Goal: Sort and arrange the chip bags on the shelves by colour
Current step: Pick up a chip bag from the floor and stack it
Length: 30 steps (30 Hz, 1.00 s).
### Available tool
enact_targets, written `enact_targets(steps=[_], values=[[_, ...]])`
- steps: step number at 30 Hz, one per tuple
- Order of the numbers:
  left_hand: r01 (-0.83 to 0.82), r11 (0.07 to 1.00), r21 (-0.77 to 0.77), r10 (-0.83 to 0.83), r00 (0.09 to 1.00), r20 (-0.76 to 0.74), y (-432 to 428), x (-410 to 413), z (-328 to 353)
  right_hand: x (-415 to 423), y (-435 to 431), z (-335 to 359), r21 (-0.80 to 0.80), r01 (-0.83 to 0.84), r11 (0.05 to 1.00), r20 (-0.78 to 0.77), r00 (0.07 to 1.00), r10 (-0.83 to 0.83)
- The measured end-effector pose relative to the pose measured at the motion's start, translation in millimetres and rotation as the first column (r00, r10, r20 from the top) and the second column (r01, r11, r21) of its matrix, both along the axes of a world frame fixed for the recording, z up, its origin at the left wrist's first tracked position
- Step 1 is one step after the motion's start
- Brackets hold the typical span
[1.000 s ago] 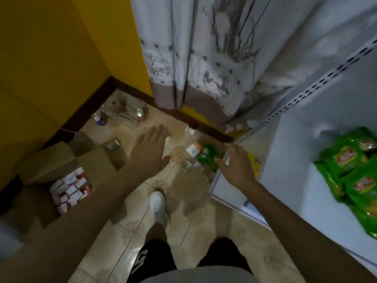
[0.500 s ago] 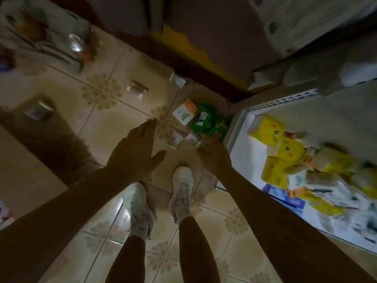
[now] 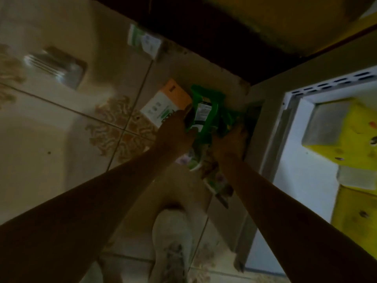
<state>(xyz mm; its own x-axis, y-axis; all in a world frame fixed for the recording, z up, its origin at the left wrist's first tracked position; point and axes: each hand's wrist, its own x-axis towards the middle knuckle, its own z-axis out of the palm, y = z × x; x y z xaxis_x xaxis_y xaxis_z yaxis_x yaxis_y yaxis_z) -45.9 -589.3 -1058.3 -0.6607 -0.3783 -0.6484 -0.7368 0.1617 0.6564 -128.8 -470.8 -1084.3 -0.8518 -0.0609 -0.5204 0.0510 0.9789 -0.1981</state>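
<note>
Left grip and right grip curl round shiny green plastic chip bags at the tiled floor's far edge, probably gathering greens together.

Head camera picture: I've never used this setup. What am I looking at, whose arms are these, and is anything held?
No machine here: a person wears one camera on the head, looking down at their own bare hands. The left hand grips green chip bags down at the tiled floor; the right hand meets their other side, its fingers too dim to read. An orange-and-white box lies beside them, a white shoe below. At right, a white shelf holds yellow packs.
</note>
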Motion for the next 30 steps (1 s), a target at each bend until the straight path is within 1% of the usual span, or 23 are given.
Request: enact_targets(steps=[2, 4, 5, 7, 9, 10, 12, 15, 17, 19, 21, 22, 24, 25, 27, 28, 29, 30], values=[[-0.014, 0.999, 0.053, 0.016, 0.999, -0.042, 6, -12, -16, -7, -1, -16, -0.011, 0.002, 1.0, 0.019, 1.0, -0.002], [-0.022, 0.995, 0.094, 0.024, 1.0, -0.012, 10, -22, -23, -9, -2, -17, 0.003, -0.008, 1.0, 0.013, 1.0, 0.008], [-0.034, 0.993, 0.114, 0.033, 0.999, 0.015, 10, -27, -20, -9, -4, -13, -0.019, -0.015, 1.0, -0.005, 1.0, 0.015], [-0.091, 0.976, 0.199, 0.083, 0.995, 0.048, 7, -31, -6, -4, -10, 4, -0.153, -0.02, 0.988, -0.084, 0.996, 0.007], [-0.151, 0.939, 0.308, 0.149, 0.988, 0.032, 3, -26, 21, 8, -15, 34, -0.282, -0.012, 0.959, -0.134, 0.991, -0.027], [-0.184, 0.923, 0.337, 0.188, 0.982, 0.021, 1, -20, 38, 17, -17, 52, -0.351, 0.014, 0.936, -0.14, 0.988, -0.067], [-0.253, 0.885, 0.391, 0.269, 0.963, 0.016, -4, -4, 76, 39, -21, 92, -0.475, 0.082, 0.876, -0.13, 0.978, -0.161], [-0.352, 0.786, 0.508, 0.386, 0.922, 0.041, -13, 19, 154, 71, -35, 157, -0.627, 0.146, 0.765, -0.091, 0.962, -0.258], [-0.377, 0.757, 0.533, 0.428, 0.903, 0.031, -21, 41, 187, 93, -46, 198, -0.68, 0.18, 0.71, -0.062, 0.952, -0.301], [-0.388, 0.791, 0.474, 0.451, 0.892, -0.023, -32, 67, 216, 116, -53, 236, -0.696, 0.199, 0.69, -0.066, 0.939, -0.338], [-0.405, 0.823, 0.397, 0.461, 0.886, -0.051, -41, 92, 239, 138, -63, 269, -0.685, 0.186, 0.704, -0.067, 0.947, -0.315], [-0.403, 0.826, 0.395, 0.462, 0.885, -0.062, -45, 104, 253, 150, -68, 289, -0.689, 0.158, 0.707, -0.058, 0.961, -0.271], [-0.406, 0.809, 0.425, 0.491, 0.864, -0.108, -52, 123, 287, 174, -84, 333, -0.715, 0.073, 0.695, -0.035, 0.989, -0.14], [-0.419, 0.786, 0.455, 0.526, 0.84, -0.134, -58, 131, 307, 183, -91, 354, -0.736, 0.043, 0.676, -0.022, 0.996, -0.087], [-0.449, 0.743, 0.497, 0.592, 0.788, -0.172, -71, 147, 347, 192, -102, 388, -0.78, 0.075, 0.621, 0.041, 0.997, -0.068], [-0.44, 0.737, 0.513, 0.595, 0.783, -0.183, -75, 155, 366, 194, -106, 404, -0.792, 0.096, 0.603, 0.063, 0.995, -0.075], [-0.427, 0.728, 0.536, 0.594, 0.784, -0.183, -78, 165, 386, 197, -109, 420, -0.785, 0.067, 0.616, 0.03, 0.997, -0.07], [-0.419, 0.714, 0.561, 0.599, 0.78, -0.181, -79, 175, 405, 202, -113, 439, -0.756, -0.007, 0.655, -0.05, 0.998, -0.048]])
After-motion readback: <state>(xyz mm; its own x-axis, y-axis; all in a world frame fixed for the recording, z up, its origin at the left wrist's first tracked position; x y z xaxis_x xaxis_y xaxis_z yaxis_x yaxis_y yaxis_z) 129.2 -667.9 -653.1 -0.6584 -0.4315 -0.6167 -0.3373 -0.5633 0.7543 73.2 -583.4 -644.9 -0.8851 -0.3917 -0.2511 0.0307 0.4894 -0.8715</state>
